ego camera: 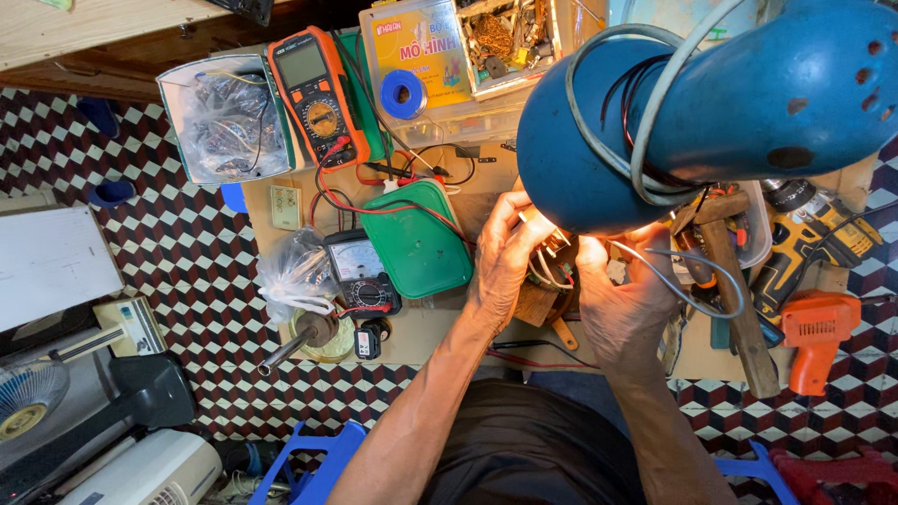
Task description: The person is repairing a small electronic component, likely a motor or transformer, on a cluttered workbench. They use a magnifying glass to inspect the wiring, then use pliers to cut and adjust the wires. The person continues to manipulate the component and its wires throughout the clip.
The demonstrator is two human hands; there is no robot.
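Observation:
My left hand (505, 257) and my right hand (617, 299) are both closed around a small wired part (552, 266), a coil-like piece with thin white and red leads, lit from above. It rests on a wooden block (533, 304) on the low wooden table (440, 332). A blue lamp shade (711, 93) with cables wrapped around it hangs just above my fingers and hides the top of the part.
Left of my hands lie a green lid (416, 238), an analog meter (360, 271), an orange multimeter (313, 93), a plastic bag (295, 271) and a rotor on a shaft (313, 332). A hammer (734, 290), yellow drill (814, 234) and orange tool (814, 337) lie right.

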